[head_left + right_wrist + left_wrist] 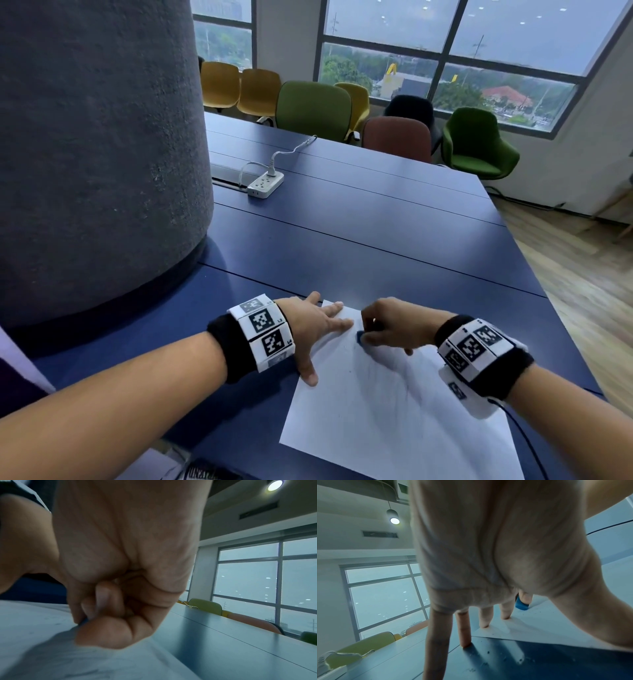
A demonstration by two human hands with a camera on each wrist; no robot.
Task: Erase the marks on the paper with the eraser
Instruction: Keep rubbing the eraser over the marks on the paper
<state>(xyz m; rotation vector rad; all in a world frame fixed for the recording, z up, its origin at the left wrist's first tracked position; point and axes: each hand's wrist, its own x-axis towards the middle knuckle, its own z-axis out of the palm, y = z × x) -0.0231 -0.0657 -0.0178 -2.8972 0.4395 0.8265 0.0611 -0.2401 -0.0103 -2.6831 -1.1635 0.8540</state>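
Note:
A white sheet of paper (394, 411) lies on the dark blue table (376, 222) near its front edge. My left hand (318, 329) lies flat with spread straight fingers, pressing the paper's far left corner. In the left wrist view the fingers (485, 619) stand on the paper (539, 623) and table. My right hand (387, 325) pinches a small blue eraser (360, 337) against the paper just right of the left fingertips. The eraser (521, 605) shows blue behind the left fingers. In the right wrist view the curled fingers (106, 615) hide most of it. Faint grey marks show on the sheet.
A wide grey carpeted column (96, 154) rises at the left. A white power strip (265, 184) with its cable lies farther back on the table. Coloured chairs (313, 106) line the far edge under windows. Eraser crumbs (505, 660) dot the table.

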